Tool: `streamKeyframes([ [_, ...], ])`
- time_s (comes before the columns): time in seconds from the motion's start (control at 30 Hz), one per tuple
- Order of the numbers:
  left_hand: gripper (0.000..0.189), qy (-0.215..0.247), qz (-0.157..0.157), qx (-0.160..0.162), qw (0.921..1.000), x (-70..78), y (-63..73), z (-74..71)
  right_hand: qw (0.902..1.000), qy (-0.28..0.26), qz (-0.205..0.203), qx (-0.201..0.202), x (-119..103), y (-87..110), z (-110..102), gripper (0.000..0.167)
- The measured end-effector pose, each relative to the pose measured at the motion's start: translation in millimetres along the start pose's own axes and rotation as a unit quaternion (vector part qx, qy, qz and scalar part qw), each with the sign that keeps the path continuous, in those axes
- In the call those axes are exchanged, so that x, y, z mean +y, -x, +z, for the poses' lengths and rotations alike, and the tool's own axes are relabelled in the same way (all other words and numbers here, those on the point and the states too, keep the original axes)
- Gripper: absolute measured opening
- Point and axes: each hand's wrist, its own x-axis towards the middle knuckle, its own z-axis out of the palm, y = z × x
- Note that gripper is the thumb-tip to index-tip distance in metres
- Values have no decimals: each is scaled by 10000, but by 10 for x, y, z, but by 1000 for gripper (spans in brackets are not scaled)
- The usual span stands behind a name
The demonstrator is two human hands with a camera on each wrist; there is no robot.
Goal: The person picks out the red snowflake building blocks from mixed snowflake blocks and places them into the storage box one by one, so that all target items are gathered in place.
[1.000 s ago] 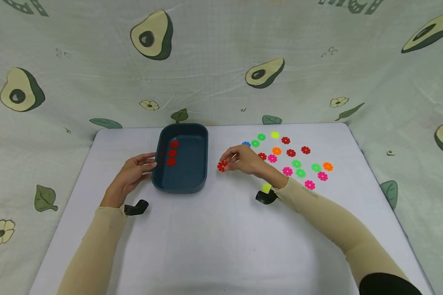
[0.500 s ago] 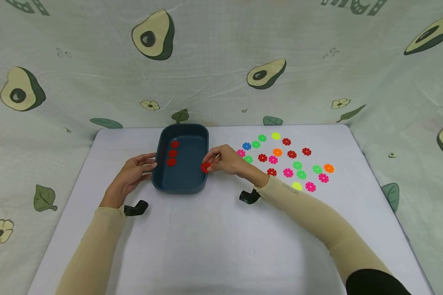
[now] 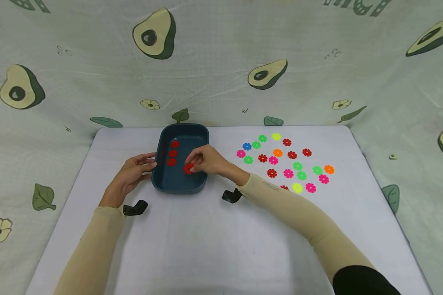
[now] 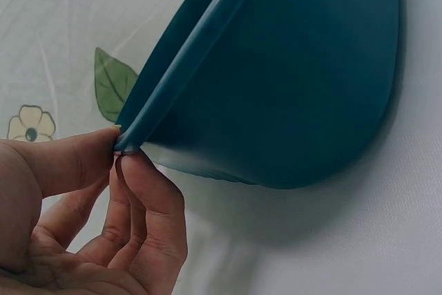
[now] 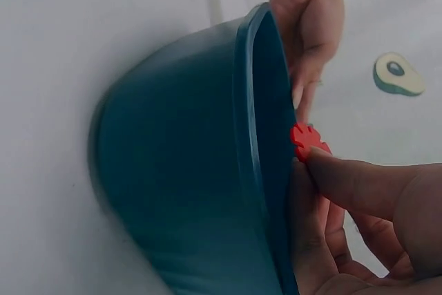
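A dark blue rectangular plastic tub [image 3: 179, 185] with rounded corners stands on the table. My left hand [image 3: 127, 180] pinches its left rim between thumb and finger, as the left wrist view shows with the hand [image 4: 103, 205] at the tub's edge [image 4: 200, 46]. Over the tub's inside, my right hand [image 3: 208, 159] holds a red notched interlocking disc [image 3: 187, 169] by its edge. In the right wrist view, that disc [image 5: 307, 141] sits between thumb and forefinger, just past the near rim. Three red discs [image 3: 172, 153] lie in a column on the tub's floor, along the left side.
Right of the tub, loose notched discs lie scattered: several red [image 3: 292, 155], green [image 3: 301, 175] and pink [image 3: 288, 173], with yellow [image 3: 297, 188], orange [image 3: 329, 169] and blue [image 3: 247, 146] among them. Behind the white table [image 3: 192, 246] hangs an avocado-print cloth [image 3: 214, 82].
My right hand has carried the red disc leftward from the bare table, across the tub's right rim and over its inside. My left hand and the tub have stayed in place.
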Motion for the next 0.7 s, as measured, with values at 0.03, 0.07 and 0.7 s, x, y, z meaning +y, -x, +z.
streamKeyframes([
  [0.03, 60, 7, 0, -1, 10000, 0, 2, -2, 10000, 10, -11, -25, -13, -21, 19, 21],
  [0.07, 60, 15, 7, -11, 10000, -1, 6, -4, 10000, 17, -16, -46, -27, -41, 37, 21],
  [0.7, 62, -28, 31, -95, 9999, -21, -22, -26, 9988, 444, 108, -198, -163, -376, 291, 22],
])
